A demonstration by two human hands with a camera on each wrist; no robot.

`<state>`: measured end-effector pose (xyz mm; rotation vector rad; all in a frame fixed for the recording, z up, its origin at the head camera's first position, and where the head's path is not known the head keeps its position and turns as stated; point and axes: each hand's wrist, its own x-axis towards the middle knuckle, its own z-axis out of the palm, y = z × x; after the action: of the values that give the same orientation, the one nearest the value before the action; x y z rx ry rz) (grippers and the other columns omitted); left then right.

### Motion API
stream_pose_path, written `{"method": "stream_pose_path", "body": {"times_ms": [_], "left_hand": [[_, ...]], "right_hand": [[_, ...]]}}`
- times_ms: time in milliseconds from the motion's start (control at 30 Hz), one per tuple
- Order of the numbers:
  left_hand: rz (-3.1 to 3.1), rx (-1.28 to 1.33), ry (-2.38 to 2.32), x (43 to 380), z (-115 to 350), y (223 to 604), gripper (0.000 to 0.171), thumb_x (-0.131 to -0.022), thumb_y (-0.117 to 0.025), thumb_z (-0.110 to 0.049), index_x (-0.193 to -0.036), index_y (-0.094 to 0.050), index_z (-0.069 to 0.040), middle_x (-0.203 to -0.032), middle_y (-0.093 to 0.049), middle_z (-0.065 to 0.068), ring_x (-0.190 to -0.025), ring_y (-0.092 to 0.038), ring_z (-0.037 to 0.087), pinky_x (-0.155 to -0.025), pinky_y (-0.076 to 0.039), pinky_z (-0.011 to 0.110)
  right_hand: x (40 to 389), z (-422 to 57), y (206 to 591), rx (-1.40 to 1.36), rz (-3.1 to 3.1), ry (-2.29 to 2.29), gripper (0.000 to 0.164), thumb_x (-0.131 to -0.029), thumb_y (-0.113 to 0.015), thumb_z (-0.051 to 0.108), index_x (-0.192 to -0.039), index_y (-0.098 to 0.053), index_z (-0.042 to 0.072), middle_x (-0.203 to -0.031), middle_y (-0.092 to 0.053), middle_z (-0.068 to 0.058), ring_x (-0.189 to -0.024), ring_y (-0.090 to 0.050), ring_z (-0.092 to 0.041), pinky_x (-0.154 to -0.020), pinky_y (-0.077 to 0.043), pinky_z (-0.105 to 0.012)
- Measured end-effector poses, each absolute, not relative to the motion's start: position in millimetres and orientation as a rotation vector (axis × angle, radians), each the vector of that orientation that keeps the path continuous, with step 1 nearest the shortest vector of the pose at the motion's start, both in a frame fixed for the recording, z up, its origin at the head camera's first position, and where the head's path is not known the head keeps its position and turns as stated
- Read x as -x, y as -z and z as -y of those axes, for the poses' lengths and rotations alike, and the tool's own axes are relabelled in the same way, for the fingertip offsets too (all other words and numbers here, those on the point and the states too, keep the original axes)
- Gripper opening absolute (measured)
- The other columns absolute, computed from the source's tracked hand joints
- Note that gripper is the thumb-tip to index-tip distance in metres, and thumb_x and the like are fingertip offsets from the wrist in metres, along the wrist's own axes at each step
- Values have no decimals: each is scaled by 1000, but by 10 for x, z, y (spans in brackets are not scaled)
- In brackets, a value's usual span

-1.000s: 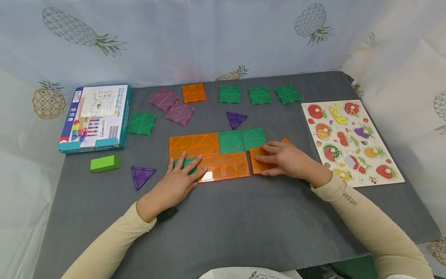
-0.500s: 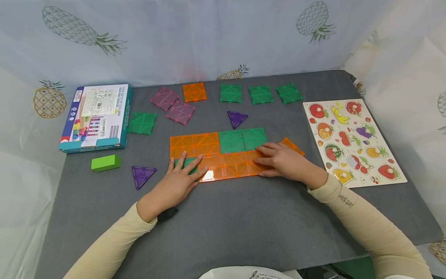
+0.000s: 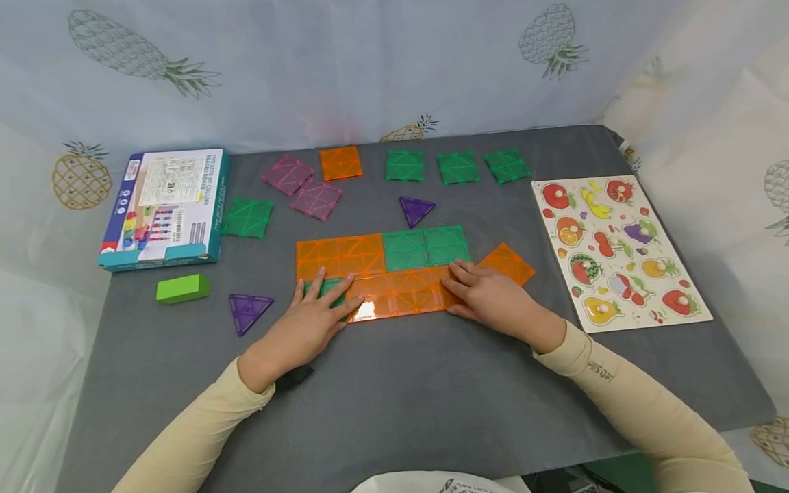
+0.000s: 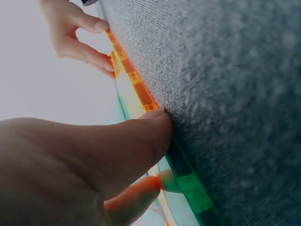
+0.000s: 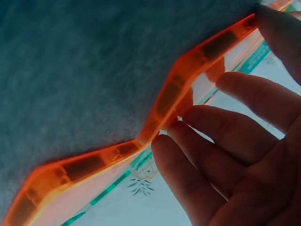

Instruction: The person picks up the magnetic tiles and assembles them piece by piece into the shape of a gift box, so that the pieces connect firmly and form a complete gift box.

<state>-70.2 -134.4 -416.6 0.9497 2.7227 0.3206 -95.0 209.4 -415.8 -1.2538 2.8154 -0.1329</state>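
Magnetic tiles lie in two touching rows mid-table. The back row has two orange tiles [image 3: 341, 255] and two green tiles [image 3: 427, 247]; the front row has orange tiles [image 3: 409, 293] and a partly covered green tile [image 3: 335, 293] at its left end. Fingers spread, my left hand [image 3: 302, 332] rests there, its thumb [image 4: 146, 134] at the near edge. My right hand [image 3: 502, 305] touches the front row's rightmost orange tile [image 5: 188, 80], thumb at the near edge and fingers over the top. Behind that hand a loose orange tile [image 3: 507, 263] lies turned, its far corner visible.
Loose green tiles [image 3: 405, 166], an orange tile [image 3: 340, 163], magenta tiles [image 3: 316, 199] and purple triangles [image 3: 416, 210] lie around. At left are a boxed set [image 3: 163, 205] and a lime block [image 3: 182, 289]. A fruit puzzle board [image 3: 619, 250] lies at right.
My right hand has slid an orange tile left against the front row, closing the gap, and has shifted slightly left, uncovering more of the loose orange tile. My left hand stays in place.
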Motion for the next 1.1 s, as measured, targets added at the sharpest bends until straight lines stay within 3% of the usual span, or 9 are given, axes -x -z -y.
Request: {"method": "stream_pose_path", "body": {"times_ms": [300, 467, 667, 900, 1100], "left_hand": [[-2685, -934, -283, 722, 1413, 4055, 56, -92, -65, -23, -144, -47, -24, -157, -30, 9, -140, -21, 52, -101, -28, 73], [-2671, -914, -313, 825, 1476, 3971, 54, -91, -66, -27, -142, -49, -17, -153, -37, 12, -139, -31, 46, -105, -32, 65], [-2669, -878, -385, 1119, 1449, 3906, 48, -93, -63, -27, -137, -55, -10, -140, -52, 17, -127, -49, 38, -104, -40, 54], [-2721, -795, -379, 1687, 1318, 3968, 45, -96, -59, -23, -135, -54, -1, -136, -53, 21, -126, -48, 37, -109, -36, 49], [-2878, -468, -399, 2079, 1337, 4019, 51, -95, -60, -30, -137, -51, -2, -136, -48, 25, -122, -48, 43, -107, -37, 53]], "right_hand": [[1003, -2223, 4128, 1037, -2747, 276, 58, -89, -64, 43, -137, -55, 11, -148, -42, -19, -141, -32, -38, -110, -24, -63], [1044, -2289, 4131, 958, -2777, 224, 64, -88, -64, 47, -141, -50, 14, -151, -38, -18, -142, -27, -38, -112, -18, -62], [1188, -2269, 4133, 978, -2745, 234, 61, -90, -62, 45, -140, -51, 13, -151, -38, -19, -142, -28, -37, -109, -22, -66], [1574, -2169, 4048, 1015, -2766, 185, 47, -96, -57, 35, -136, -56, 9, -146, -45, -20, -138, -35, -38, -105, -31, -65], [1979, -1808, 4034, 1124, -2687, 229, 43, -102, -46, 20, -144, -46, 10, -153, -36, -16, -142, -31, -37, -107, -33, -60]]}}
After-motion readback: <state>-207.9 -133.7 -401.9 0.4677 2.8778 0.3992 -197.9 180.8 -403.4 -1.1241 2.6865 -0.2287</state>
